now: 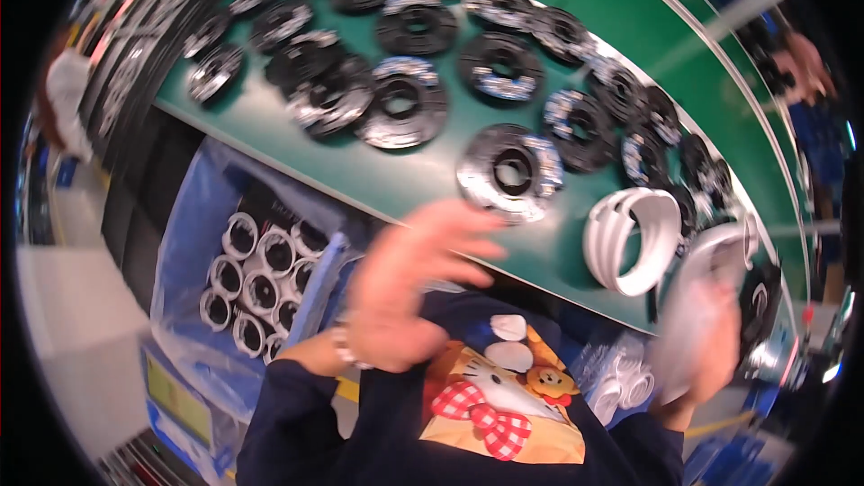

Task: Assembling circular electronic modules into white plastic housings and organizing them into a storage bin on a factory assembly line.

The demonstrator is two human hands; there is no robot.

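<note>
My left hand (418,279) is over the near edge of the green table, blurred, its fingers spread and holding nothing. Just beyond its fingertips lies a round black part (483,182) with a silvery face, a centre hole and a curved circuit board. At the right, my right hand (718,346) grips a white plastic part (686,319), smeared by motion, so its exact shape is unclear. Between my hands, white plastic rings (594,243) stand on edge, close together, near the table's front.
Several round black parts with circuit boards (414,25) cover the green table (432,184). Below left is a blue bin (184,288) lined with plastic, holding white-rimmed round parts (261,292). Bagged white rings (621,378) are low on the right. Dark racks (153,45) stand left.
</note>
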